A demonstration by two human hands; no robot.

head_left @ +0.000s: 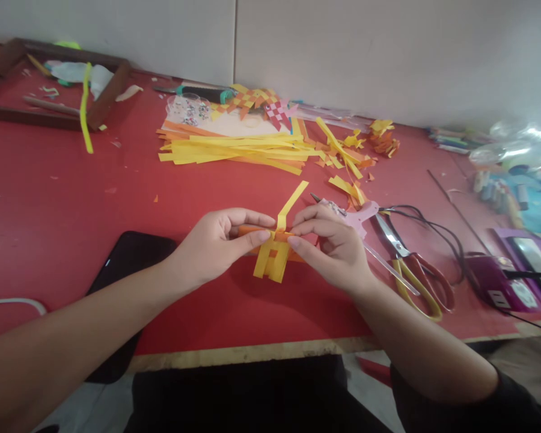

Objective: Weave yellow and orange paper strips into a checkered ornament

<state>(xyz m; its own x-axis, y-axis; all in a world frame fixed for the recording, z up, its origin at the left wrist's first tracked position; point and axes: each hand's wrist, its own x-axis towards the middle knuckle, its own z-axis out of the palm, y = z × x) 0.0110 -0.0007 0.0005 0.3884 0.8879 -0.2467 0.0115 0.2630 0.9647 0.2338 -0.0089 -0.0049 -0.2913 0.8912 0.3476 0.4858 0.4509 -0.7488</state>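
Weave (pixel 272 260) of yellow and orange paper, centre of frame: was clamped near its top between fingers of left hand (pixel 211 243) and right hand (pixel 338 243). Looked partly done, with strips crossed but one long yellow end (pixel 294 202) untucked. Had loose strips (pixel 234 148) piled at upper centre.

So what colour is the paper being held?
The held paper is yellow and orange, in the head view.

Over a red table (pixel 198 325), the left hand (pixel 223 242) and the right hand (pixel 336 246) pinch a yellow-and-orange woven paper piece (pixel 279 261). A black phone (pixel 127 260) lies left, scissors (pixel 401 249) right, and a pile of yellow strips (pixel 237 147) on the far side.
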